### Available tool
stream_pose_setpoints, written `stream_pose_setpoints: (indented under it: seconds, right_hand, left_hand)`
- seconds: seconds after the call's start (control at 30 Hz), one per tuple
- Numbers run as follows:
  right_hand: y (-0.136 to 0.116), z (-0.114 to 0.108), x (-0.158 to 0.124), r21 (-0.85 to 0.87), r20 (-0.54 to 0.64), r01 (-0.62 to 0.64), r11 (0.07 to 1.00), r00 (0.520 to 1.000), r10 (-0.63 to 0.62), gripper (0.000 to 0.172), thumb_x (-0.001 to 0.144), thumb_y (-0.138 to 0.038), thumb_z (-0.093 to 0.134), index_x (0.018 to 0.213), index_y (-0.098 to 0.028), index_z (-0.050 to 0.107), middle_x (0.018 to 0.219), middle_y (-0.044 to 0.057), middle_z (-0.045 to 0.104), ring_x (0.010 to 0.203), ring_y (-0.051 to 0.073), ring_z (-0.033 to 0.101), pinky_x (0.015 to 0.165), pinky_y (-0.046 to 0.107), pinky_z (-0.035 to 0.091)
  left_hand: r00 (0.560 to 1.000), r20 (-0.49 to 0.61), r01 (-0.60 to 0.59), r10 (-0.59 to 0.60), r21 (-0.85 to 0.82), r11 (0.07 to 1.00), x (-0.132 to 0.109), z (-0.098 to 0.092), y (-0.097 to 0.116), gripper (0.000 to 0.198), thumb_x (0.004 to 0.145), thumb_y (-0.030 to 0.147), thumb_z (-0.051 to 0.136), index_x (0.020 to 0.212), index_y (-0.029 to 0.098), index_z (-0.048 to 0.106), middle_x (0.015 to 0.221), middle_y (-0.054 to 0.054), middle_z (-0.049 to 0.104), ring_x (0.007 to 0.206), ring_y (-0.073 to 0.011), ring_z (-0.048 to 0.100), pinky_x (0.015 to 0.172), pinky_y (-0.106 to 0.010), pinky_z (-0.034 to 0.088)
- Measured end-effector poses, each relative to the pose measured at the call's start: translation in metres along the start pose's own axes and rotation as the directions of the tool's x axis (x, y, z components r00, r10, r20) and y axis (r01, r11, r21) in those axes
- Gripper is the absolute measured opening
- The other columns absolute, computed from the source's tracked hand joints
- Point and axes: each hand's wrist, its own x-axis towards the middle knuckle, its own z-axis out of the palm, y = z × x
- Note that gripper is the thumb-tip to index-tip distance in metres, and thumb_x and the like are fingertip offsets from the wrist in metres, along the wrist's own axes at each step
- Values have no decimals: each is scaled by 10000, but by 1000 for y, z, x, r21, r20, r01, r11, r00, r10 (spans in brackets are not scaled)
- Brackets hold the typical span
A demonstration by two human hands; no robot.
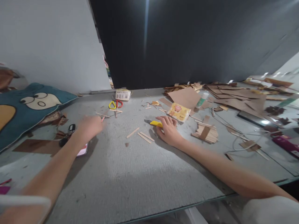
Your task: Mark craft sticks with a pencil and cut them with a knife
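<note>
My right hand [168,129] rests low over the table with its fingers curved round the rear end of a yellow utility knife [156,123]. The knife's blade points left. Motion blurs my left hand [90,128], so its fingers do not show clearly; a small reddish tip [102,118] shows beside them. Close by lie thin wooden sticks [104,115], and others form a cross [116,110]. Between my hands are several loose craft sticks [133,132] and a small brown scrap [126,144]. A phone [82,150] is partly hidden under my left forearm.
Red and yellow-handled scissors [112,105] lie near a white packet [123,94]. Right of my right hand are a yellow tissue pack [179,112], a glue stick [202,100], a stick bundle [205,133], cardboard [233,96] and a cable [235,146]. A blue cushion [35,109] stands left.
</note>
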Motion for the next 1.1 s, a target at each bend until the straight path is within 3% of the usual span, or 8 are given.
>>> stream_pose_setpoints:
  seconds: [0.17,0.23,0.3,0.4,0.53,0.67,0.97,1.1]
  right_hand:
    - [-18,-12,-2,177,26,99,979,994,-105,213,1033,-197,450,1177,-239,602,1168,100,710,1112,281,608,959,460,360]
    - [-25,-15,-5,232,39,128,964,989,-140,192,1041,-192,450,1145,-231,606,1106,90,722,1069,262,630,945,445,377]
    - [-30,-16,-7,279,44,177,944,979,-197,209,1051,-201,447,1206,-216,587,1043,88,719,1005,248,651,930,435,408]
    - [-33,-13,-8,345,70,307,887,934,-350,371,1063,-215,426,1430,-197,477,957,74,710,892,233,668,874,416,481]
    - [-35,-7,-7,389,123,350,852,897,-425,502,1070,-227,399,1571,-234,373,956,80,735,865,236,693,822,396,555]
    - [-34,-5,-7,417,109,291,861,925,-365,381,1060,-234,434,1427,-218,536,1054,133,758,923,249,717,817,393,582]
    - [-27,-1,-7,553,86,81,829,984,-153,133,1030,-295,567,1136,-247,629,1004,82,747,902,212,718,816,336,583]
    - [-27,-2,-6,584,38,79,808,991,-125,148,1037,-271,533,1132,-234,640,924,59,724,844,192,702,795,308,567]
  left_hand:
    - [980,-186,-11,77,334,943,-69,-20,30,372,936,97,415,956,27,780,1013,-309,728,1106,-452,652,840,-470,504]
    - [977,-122,-117,173,368,922,-85,-20,43,348,914,53,422,900,51,770,956,-265,719,1030,-418,659,827,-457,496]
    - [938,-64,-314,341,258,914,-91,-10,55,293,923,75,468,830,127,741,897,-173,705,965,-338,662,864,-423,489]
    - [904,-150,-420,400,-142,896,-87,16,73,256,1000,209,476,822,186,658,919,-86,671,884,-241,651,826,-349,488]
    - [860,-79,-467,505,-521,714,-76,52,96,325,1013,351,499,726,212,562,839,-36,634,780,-205,627,729,-319,470]
    - [847,-168,-482,504,-643,595,-71,69,110,361,1035,379,449,746,220,598,808,-36,627,826,-220,635,764,-338,472]
    - [814,-177,-514,554,-664,543,-72,58,112,306,1009,371,473,882,213,702,910,-46,678,850,-206,621,769,-333,462]
    - [837,-119,-434,534,-739,516,-78,19,107,338,989,435,470,884,214,703,860,-46,703,840,-212,650,777,-346,500]
